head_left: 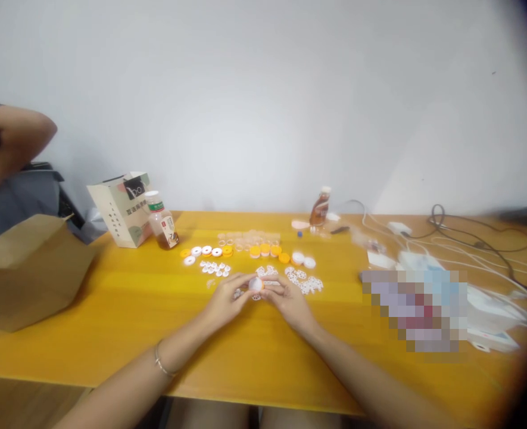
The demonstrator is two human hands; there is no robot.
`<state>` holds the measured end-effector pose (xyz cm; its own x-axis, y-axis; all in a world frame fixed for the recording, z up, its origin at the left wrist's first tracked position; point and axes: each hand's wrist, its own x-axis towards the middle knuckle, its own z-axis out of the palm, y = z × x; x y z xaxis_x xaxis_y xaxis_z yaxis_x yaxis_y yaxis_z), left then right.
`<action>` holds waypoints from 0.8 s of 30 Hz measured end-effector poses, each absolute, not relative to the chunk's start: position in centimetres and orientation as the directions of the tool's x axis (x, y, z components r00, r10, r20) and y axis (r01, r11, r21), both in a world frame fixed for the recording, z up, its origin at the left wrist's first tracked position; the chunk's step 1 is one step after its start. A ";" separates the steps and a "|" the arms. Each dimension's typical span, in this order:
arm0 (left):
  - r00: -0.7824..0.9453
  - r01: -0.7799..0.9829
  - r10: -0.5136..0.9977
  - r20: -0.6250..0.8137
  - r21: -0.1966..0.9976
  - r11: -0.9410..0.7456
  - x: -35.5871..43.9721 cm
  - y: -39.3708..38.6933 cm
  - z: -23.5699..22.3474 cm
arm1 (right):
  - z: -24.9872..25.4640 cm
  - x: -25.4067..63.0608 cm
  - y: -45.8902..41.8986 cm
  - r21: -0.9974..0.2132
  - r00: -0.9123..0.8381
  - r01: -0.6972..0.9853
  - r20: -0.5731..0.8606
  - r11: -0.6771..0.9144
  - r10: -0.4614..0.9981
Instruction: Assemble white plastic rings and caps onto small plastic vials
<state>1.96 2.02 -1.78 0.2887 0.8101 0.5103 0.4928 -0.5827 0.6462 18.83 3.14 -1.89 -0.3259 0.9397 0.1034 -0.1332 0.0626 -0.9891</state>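
Between both hands is a small round white piece with an orange edge (pixel 256 285), held above the table's middle. The fingers of my left hand (pixel 225 299) close on its left side, and those of my right hand (pixel 292 302) on its right. Just beyond lie several small white parts (pixel 216 268) and white perforated discs (pixel 309 285). Farther back are white ring-shaped discs (pixel 206 251), orange-topped round pieces (pixel 265 249), plain white discs (pixel 298 258) and a cluster of clear round parts (pixel 248 239). Blur hides the finer details.
A brown paper bag (pixel 35 274) stands at left, near a printed carton bag (pixel 122 214) and a labelled bottle (pixel 162 223). Another bottle (pixel 320 207) is at the back. Cables (pixel 490 262) and a pixelated patch cover the right side. Another person's arm (pixel 22 140) shows far left.
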 end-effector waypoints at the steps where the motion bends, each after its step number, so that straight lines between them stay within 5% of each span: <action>1: 0.297 0.496 0.805 0.513 0.638 -0.589 1.9 2.0 -1.8 | -1.9 18.8 3.1 -0.988 -0.326 -0.142 0.099 0.055 0.940; 11: 0.417 0.514 0.761 0.496 0.562 -0.648 1.3 1.7 -0.7 | -1.8 18.7 2.7 -0.993 -0.311 -0.120 0.041 0.004 0.949; 24: 0.272 0.494 0.907 0.322 0.762 -0.419 1.5 2.4 -0.4 | -1.2 18.7 2.6 -0.991 -0.375 -0.029 -0.108 -0.128 0.921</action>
